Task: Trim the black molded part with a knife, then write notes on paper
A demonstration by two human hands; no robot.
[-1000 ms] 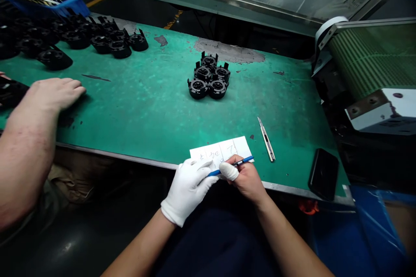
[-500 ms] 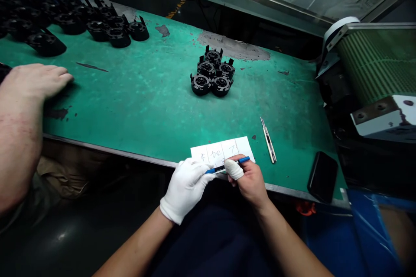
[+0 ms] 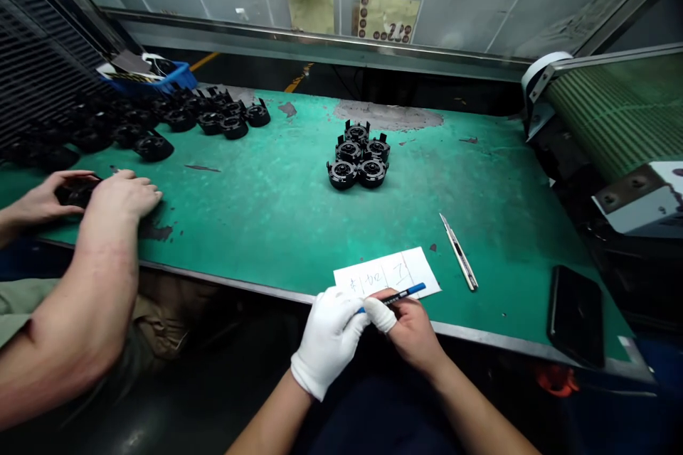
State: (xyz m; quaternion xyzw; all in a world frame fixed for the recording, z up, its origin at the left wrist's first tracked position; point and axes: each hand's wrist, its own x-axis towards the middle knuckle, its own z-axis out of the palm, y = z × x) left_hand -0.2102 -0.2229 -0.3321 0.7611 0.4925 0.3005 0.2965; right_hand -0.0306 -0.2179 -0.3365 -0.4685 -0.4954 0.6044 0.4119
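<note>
head view has lifted since a second ago, so the paper slip [image 3: 388, 273] now sits lower by the green table [image 3: 267, 199] edge. the gloved left hand [image 3: 326, 338] and right hand [image 3: 408, 323] stay pinched on the blue pen [image 3: 398, 293] (writing paused, i judge). the slip's marks are unreadable, the neighbour's hand [image 3: 120, 195] hides something dark.

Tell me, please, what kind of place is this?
Probably a factory assembly bench: a worn green work mat, many identical round black plastic parts in clusters, and a ribbed green conveyor belt at the right.
</note>
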